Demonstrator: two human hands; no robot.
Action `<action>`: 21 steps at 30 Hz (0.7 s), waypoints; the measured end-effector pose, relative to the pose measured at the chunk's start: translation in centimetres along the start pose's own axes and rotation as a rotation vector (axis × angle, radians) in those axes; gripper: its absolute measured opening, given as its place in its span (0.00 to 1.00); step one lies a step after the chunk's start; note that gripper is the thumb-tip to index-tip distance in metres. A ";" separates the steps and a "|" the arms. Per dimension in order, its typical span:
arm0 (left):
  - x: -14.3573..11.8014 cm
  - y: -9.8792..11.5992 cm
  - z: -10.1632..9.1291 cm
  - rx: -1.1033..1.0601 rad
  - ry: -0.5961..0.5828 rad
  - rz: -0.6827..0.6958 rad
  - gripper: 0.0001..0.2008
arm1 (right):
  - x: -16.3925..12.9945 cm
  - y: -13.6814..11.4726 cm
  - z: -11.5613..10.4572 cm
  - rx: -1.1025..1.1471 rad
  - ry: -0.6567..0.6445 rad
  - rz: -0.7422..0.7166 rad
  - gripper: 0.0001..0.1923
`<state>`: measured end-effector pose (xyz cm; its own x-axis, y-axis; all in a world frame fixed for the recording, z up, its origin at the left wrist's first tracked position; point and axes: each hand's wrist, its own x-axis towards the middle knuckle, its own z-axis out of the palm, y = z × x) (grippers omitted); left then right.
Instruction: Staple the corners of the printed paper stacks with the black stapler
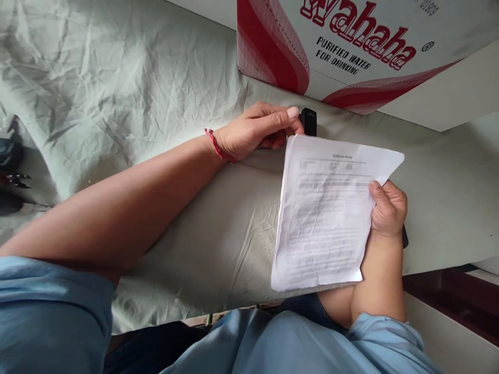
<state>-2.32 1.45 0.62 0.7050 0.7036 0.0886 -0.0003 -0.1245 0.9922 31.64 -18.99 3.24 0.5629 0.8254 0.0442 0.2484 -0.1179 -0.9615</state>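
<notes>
My right hand (390, 208) grips the right edge of a thin stack of printed papers (327, 213), thumb on top and fingers behind. The stack is tilted over the cloth, with its top right corner bent up. My left hand (268, 124), a red braided cord round its wrist, is at the stack's top left corner. Its thumb and curled fingers close at a small black block-shaped object (309, 122), whose kind I cannot make out; part of it is hidden by the fingers and paper.
A pale green wrinkled cloth (97, 93) covers the table. A red and white cardboard water box (343, 57) stands at the back. Dark items (11, 156) lie at the far left, and a black edge (405, 237) shows behind my right wrist.
</notes>
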 end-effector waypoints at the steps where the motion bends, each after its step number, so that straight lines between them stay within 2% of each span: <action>1: 0.0 0.0 0.0 0.012 -0.027 0.003 0.40 | 0.1 0.1 0.3 0.008 0.019 -0.002 0.18; 3: 0.0 0.0 0.0 0.031 -0.077 0.011 0.40 | 0.3 0.3 0.8 0.018 0.040 -0.003 0.16; 6: 0.1 -0.1 -0.1 0.071 -0.128 0.019 0.33 | 0.4 0.5 0.9 0.027 0.060 -0.021 0.16; 11: 0.2 -0.1 -0.5 0.242 -0.154 -0.033 0.29 | 0.9 1.3 0.6 0.065 0.049 -0.041 0.21; 14: 0.1 0.1 -0.6 0.233 -0.166 -0.050 0.33 | 1.4 1.7 0.5 0.108 0.083 -0.064 0.25; 21: 0.0 0.9 -0.5 0.128 -0.146 -0.026 0.45 | 1.4 1.5 0.8 0.109 0.098 -0.071 0.25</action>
<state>-2.68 1.68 1.53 0.7991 0.5999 0.0401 0.1027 -0.2019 0.9740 32.16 -17.52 1.63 0.6224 0.7711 0.1342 0.2062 0.0039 -0.9785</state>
